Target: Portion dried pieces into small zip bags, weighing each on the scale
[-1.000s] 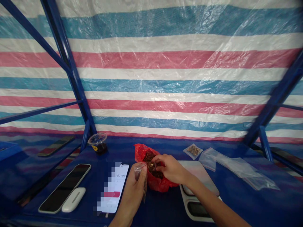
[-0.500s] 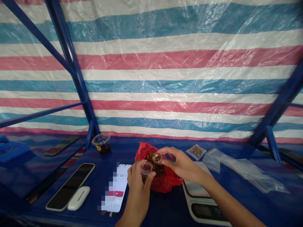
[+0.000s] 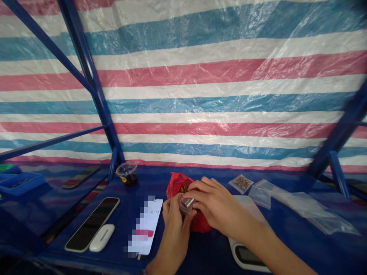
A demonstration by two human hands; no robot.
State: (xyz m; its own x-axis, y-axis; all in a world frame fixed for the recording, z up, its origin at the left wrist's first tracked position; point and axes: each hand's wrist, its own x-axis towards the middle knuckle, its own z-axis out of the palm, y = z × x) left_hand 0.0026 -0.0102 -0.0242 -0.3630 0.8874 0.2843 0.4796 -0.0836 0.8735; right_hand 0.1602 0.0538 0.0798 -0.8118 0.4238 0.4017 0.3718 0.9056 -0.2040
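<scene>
In front of me my left hand point(image 3: 176, 219) is closed around a small clear plastic bag point(image 3: 182, 206), its mouth held open. My right hand point(image 3: 212, 202) grips a small silvery metal cup point(image 3: 189, 201), tipped sideways at the mouth of that bag. Whether anything is falling from the cup I cannot tell. Just behind and below both hands lies an open red plastic bag point(image 3: 177, 185) with small brown dried pieces point(image 3: 184, 188) in it, largely hidden by my hands.
A digital scale point(image 3: 243, 259) lies partly under my right forearm. Behind it are a filled small bag point(image 3: 241, 183) and several flat clear bags point(image 3: 298, 204). To the left are a lit phone point(image 3: 150, 225), a dark phone point(image 3: 93, 223), a white case point(image 3: 102, 237) and a lidded cup point(image 3: 127, 175).
My right hand has moved left and down from over the red bag, turning the cup from upright to tipped at the clear bag's mouth. The view has shifted slightly.
</scene>
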